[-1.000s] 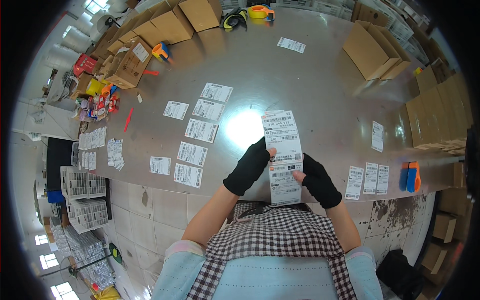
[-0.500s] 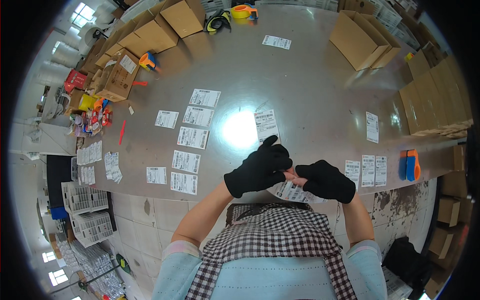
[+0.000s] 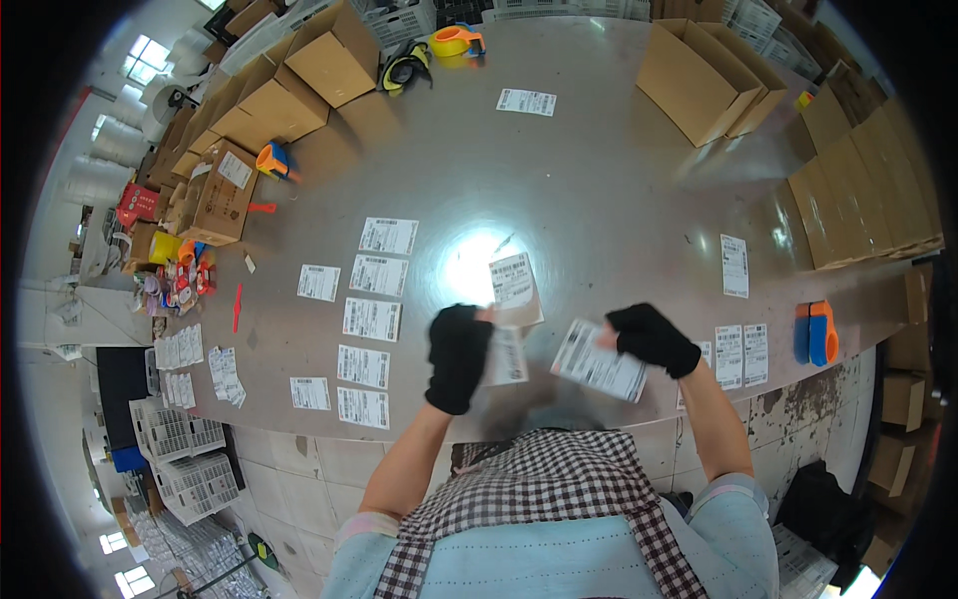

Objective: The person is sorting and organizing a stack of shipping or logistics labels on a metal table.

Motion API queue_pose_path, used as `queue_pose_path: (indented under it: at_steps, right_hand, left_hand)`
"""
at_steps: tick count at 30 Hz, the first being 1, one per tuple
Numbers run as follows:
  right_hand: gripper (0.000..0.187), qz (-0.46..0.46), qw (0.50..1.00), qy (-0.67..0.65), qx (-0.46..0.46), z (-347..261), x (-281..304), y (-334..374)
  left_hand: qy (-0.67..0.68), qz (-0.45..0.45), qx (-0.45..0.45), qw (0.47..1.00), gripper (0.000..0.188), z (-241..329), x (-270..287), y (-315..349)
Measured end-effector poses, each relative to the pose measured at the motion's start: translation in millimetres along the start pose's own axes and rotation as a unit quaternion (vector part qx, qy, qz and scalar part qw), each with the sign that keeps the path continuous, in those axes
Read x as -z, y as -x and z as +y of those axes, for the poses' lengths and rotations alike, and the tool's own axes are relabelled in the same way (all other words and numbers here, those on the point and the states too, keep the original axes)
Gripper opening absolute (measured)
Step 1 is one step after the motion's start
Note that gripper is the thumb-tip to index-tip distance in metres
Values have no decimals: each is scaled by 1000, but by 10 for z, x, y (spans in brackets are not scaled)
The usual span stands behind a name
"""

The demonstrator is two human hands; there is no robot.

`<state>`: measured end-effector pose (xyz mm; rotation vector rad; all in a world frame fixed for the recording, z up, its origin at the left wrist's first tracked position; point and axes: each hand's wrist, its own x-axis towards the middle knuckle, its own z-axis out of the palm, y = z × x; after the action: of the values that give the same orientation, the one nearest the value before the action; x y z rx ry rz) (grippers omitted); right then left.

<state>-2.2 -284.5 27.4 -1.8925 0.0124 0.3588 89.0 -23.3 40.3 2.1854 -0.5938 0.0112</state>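
Note:
In a black fingerless glove, my left hand is closed on the edge of a white shipping label, which looks slightly blurred. My right hand, gloved the same way, pinches a wider white shipping label by its upper edge; whether more sheets lie under it I cannot tell. Both are held over the table's near edge, a gap between them. Just beyond my left hand, another printed label lies on the table. To the left, several labels lie in a column.
More labels lie on the right, beside an orange-and-blue tape dispenser. Cardboard boxes stand at the far right, with others at the far left. A red strip-like tool rests on the metal table at left.
My hands were together over the labels at the near edge. Now they are apart, the left moved left with one label, the right slightly up with another. The whole view has shifted a little.

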Motion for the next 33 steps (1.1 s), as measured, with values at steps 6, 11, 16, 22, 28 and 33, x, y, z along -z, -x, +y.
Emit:
queue_pose_path:
  at_steps: [6, 11, 16, 22, 28, 33]
  right_hand:
    - [26, 390, 912, -80, -98, 1083, 838, -1017]
    - [23, 485, 845, 175, -144, 1586, 1202, -1614]
    - [34, 513, 743, 352, -247, 1044, 898, -1541]
    - [19, -139, 968, -204, 45, -61, -409, -778]
    - [48, -163, 890, -425, -1, -210, -769, -371]
    - [50, -118, 853, -508, -23, -295, -979, -288]
  left_hand:
    - [14, -1, 6, 1000, 27, -116, 161, -26]
    - [-1, -18, -76, 997, 21, 10, 138, -9]
    - [-38, -14, -110, 993, 17, 64, 255, 17]
    - [-84, -14, -246, 966, 24, 443, 73, -88]
    - [-48, -53, -321, 944, 46, 676, -78, 9]
    - [119, -108, -256, 953, 51, 589, 15, 70]
